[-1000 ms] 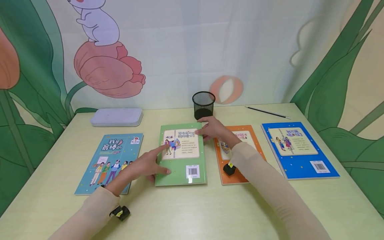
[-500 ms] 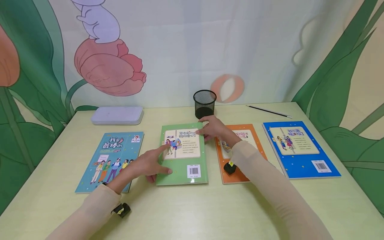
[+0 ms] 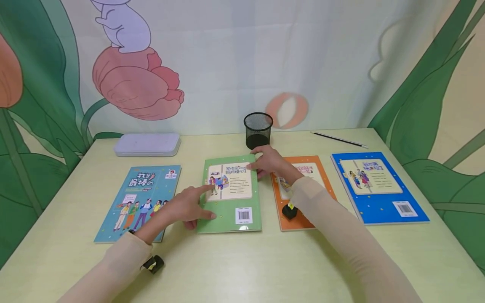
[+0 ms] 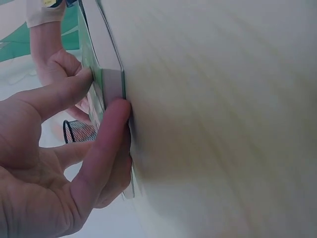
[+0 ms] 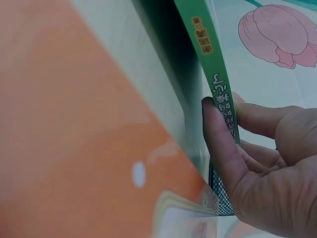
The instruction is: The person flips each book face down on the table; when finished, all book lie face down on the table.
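A green book [image 3: 229,214], back cover with its barcode facing up, is at the middle of the table between both hands. My left hand [image 3: 185,206] grips its left edge; thumb and index finger lie on the cover, other fingers at the page edge, as the left wrist view shows around the book's pages [image 4: 113,82]. At the top right corner, my right hand [image 3: 268,160] pinches the book between thumb and fingers, beside the lettered green spine [image 5: 213,69] in the right wrist view. An orange book [image 3: 289,221] lies right of it, partly hidden by the right forearm.
A teal book [image 3: 125,189] lies at left, partly behind the left hand, and a blue book [image 3: 373,208] at right. Along the back of the table [image 3: 242,269] are a lavender case [image 3: 147,144], a black mesh pen cup [image 3: 258,130] and a pencil [image 3: 339,139].
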`<state>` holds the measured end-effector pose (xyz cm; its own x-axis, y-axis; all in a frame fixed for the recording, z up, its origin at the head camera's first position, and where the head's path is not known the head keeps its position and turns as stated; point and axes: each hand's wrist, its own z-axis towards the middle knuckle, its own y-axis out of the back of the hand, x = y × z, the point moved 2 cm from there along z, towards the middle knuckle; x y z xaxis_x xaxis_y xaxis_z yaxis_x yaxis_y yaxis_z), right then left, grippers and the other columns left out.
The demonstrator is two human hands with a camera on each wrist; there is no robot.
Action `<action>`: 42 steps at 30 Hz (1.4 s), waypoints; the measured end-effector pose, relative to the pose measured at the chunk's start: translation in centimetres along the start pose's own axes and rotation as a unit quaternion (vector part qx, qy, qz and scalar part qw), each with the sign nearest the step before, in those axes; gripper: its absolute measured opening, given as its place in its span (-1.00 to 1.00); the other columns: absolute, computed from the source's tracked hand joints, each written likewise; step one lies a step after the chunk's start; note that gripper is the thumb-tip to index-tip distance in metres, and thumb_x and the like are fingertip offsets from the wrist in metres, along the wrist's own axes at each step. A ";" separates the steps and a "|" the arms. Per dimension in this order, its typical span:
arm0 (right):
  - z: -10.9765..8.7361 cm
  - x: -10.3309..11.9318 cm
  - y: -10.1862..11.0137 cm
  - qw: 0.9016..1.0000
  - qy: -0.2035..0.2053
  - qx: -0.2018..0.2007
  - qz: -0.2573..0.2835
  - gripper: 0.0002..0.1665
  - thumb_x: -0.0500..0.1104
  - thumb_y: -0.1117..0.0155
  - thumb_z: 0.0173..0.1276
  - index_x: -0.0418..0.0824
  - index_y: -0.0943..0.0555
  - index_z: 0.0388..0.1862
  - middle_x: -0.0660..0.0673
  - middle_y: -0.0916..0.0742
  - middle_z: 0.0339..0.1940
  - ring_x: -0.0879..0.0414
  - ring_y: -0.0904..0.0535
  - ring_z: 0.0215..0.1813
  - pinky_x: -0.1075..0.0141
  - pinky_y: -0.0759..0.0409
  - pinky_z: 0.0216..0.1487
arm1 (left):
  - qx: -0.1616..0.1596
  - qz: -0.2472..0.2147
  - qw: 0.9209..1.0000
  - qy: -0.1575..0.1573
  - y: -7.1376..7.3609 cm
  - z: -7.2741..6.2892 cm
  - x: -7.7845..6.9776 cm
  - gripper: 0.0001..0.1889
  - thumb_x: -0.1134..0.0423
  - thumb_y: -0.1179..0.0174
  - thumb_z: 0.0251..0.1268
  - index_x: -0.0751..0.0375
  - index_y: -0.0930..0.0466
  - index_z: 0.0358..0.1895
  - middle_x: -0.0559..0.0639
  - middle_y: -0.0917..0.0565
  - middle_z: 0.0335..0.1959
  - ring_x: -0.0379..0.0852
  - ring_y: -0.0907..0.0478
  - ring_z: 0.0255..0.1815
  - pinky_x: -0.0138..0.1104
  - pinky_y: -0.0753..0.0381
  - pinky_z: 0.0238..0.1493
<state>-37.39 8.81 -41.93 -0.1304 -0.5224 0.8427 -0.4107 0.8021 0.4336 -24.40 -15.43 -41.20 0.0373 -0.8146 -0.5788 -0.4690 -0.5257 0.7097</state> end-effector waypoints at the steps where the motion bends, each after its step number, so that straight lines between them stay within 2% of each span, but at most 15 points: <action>1: 0.0 0.0 0.0 1.000 -0.001 0.000 0.000 -0.30 -0.28 -0.40 0.31 -0.24 -0.39 0.40 -0.37 -0.76 -0.07 0.06 -0.72 -0.47 0.21 -0.75 -0.35 | 0.000 0.001 1.000 -0.002 0.0 0.1 0.0 -0.04 0.17 -0.49 0.13 -0.01 -0.12 0.58 0.22 -0.58 -0.46 -0.02 -0.62 -0.70 -0.24 -0.67 -0.61; 8: -0.2 0.1 0.2 1.000 0.005 -0.001 -0.029 -0.23 -0.28 -0.43 0.29 -0.26 -0.36 0.45 -0.37 -0.77 -0.14 0.07 -0.72 -0.49 0.20 -0.75 -0.36 | 0.000 -0.004 1.000 -0.008 -0.2 0.4 0.0 -0.04 0.21 -0.50 0.11 -0.03 -0.15 0.58 0.23 -0.60 -0.40 -0.02 -0.63 -0.70 -0.23 -0.67 -0.61; 10: -0.2 0.2 0.2 0.999 0.004 0.000 -0.037 -0.23 -0.28 -0.44 0.28 -0.27 -0.37 0.45 -0.36 -0.77 -0.19 0.07 -0.71 -0.51 0.19 -0.75 -0.37 | 0.000 -0.001 1.000 -0.011 -0.2 0.4 0.1 -0.05 0.20 -0.50 0.10 -0.01 -0.17 0.57 0.24 -0.61 -0.32 -0.03 -0.63 -0.70 -0.24 -0.66 -0.61; 12: -0.2 0.2 0.0 0.999 0.002 0.002 -0.040 -0.23 -0.29 -0.44 0.28 -0.29 -0.37 0.45 -0.37 -0.77 -0.22 0.08 -0.71 -0.52 0.18 -0.75 -0.37 | 0.002 0.000 1.000 -0.016 -0.2 0.3 0.1 -0.07 0.21 -0.50 0.11 0.01 -0.19 0.56 0.34 -0.62 -0.18 -0.03 -0.63 -0.70 -0.24 -0.66 -0.61; 15: -0.1 0.3 -0.2 0.999 -0.002 0.002 -0.042 -0.23 -0.29 -0.43 0.28 -0.30 -0.37 0.44 -0.36 -0.76 -0.25 0.09 -0.70 -0.53 0.19 -0.75 -0.37 | 0.002 0.003 1.000 -0.023 -0.1 0.1 0.1 -0.09 0.22 -0.50 0.11 0.04 -0.22 0.54 0.39 -0.56 0.00 -0.04 -0.62 -0.70 -0.25 -0.66 -0.61; 17: -0.1 0.3 -0.2 0.999 -0.004 0.001 -0.046 -0.23 -0.29 -0.43 0.28 -0.29 -0.37 0.45 -0.34 -0.76 -0.27 0.09 -0.69 -0.53 0.19 -0.75 -0.38 | 0.003 0.003 1.000 -0.025 -0.1 0.0 0.1 -0.10 0.22 -0.49 0.12 0.05 -0.23 0.54 0.38 -0.58 -0.05 -0.04 -0.62 -0.70 -0.25 -0.66 -0.61; 22: -0.2 0.5 -0.2 0.999 -0.015 0.006 -0.046 -0.22 -0.30 -0.43 0.29 -0.28 -0.35 0.46 -0.30 -0.75 -0.31 0.08 -0.68 -0.51 0.19 -0.75 -0.36 | 0.009 0.006 1.000 -0.024 -0.1 0.0 0.0 -0.10 0.22 -0.49 0.12 0.06 -0.22 0.54 0.20 -0.58 -0.41 -0.05 -0.61 -0.72 -0.25 -0.66 -0.60; 29: -0.3 0.7 -0.1 0.998 -0.019 0.003 -0.060 -0.24 -0.30 -0.42 0.29 -0.29 -0.37 0.44 -0.29 -0.73 -0.34 0.07 -0.69 -0.52 0.19 -0.75 -0.36 | 0.010 0.006 1.000 -0.022 -0.2 0.2 0.0 -0.10 0.22 -0.49 0.12 0.04 -0.22 0.54 0.21 -0.56 -0.51 -0.05 -0.61 -0.71 -0.26 -0.66 -0.60; 35: -0.5 1.0 0.0 0.996 -0.017 0.004 -0.093 -0.21 -0.29 -0.44 0.28 -0.30 -0.36 0.46 -0.29 -0.73 -0.34 0.06 -0.71 -0.52 0.21 -0.75 -0.35 | 0.011 0.004 1.000 -0.017 -0.3 0.2 -0.1 -0.10 0.23 -0.49 0.12 0.02 -0.22 0.54 0.20 -0.55 -0.52 -0.04 -0.61 -0.71 -0.26 -0.66 -0.60; 38: -0.7 1.3 0.4 0.994 -0.010 0.002 -0.105 -0.23 -0.30 -0.45 0.26 -0.31 -0.38 0.43 -0.33 -0.77 -0.29 0.03 -0.75 -0.48 0.21 -0.76 -0.31 | 0.010 0.002 1.000 -0.020 -0.2 0.2 0.1 -0.11 0.23 -0.49 0.12 0.03 -0.23 0.54 0.24 -0.57 -0.44 -0.05 -0.62 -0.70 -0.26 -0.67 -0.59; 42: -0.8 1.8 1.1 0.995 0.020 0.002 -0.100 -0.25 -0.31 -0.44 0.26 -0.32 -0.41 0.42 -0.34 -0.78 -0.22 -0.06 -0.78 -0.36 0.15 -0.76 -0.21 | 0.004 -0.015 0.999 -0.032 0.3 -0.1 0.6 -0.12 0.21 -0.48 0.14 0.08 -0.23 0.53 0.38 -0.57 -0.08 -0.05 -0.65 -0.65 -0.24 -0.68 -0.57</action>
<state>-37.31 8.96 -39.66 -0.0097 -0.6594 0.7517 -0.4285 0.6819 0.5927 -24.46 -16.07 -41.29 -0.0049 -0.7814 -0.6240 -0.4756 -0.5471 0.6889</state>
